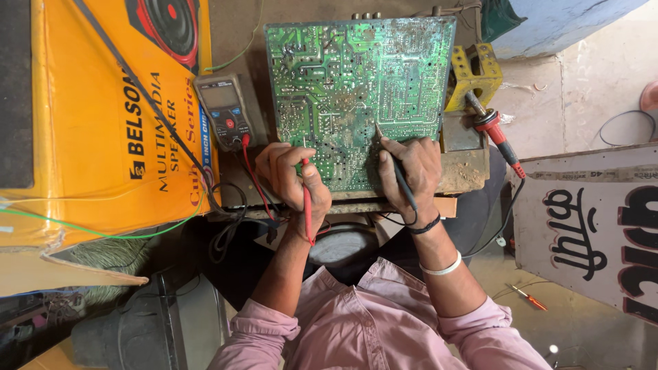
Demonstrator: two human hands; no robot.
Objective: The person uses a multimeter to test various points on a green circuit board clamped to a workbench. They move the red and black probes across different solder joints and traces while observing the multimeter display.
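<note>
Mid-frame, both probes sit on the green circuit board (356,89) — left hand (291,178) pinching the red probe (307,202), right hand (415,171) the black probe (397,171); multimeter (225,109) waits upper left, testing underway.

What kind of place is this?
Probably a small electronics repair shop. A green circuit board lies on the bench, with a multimeter beside it and a soldering iron resting on its stand.
</note>
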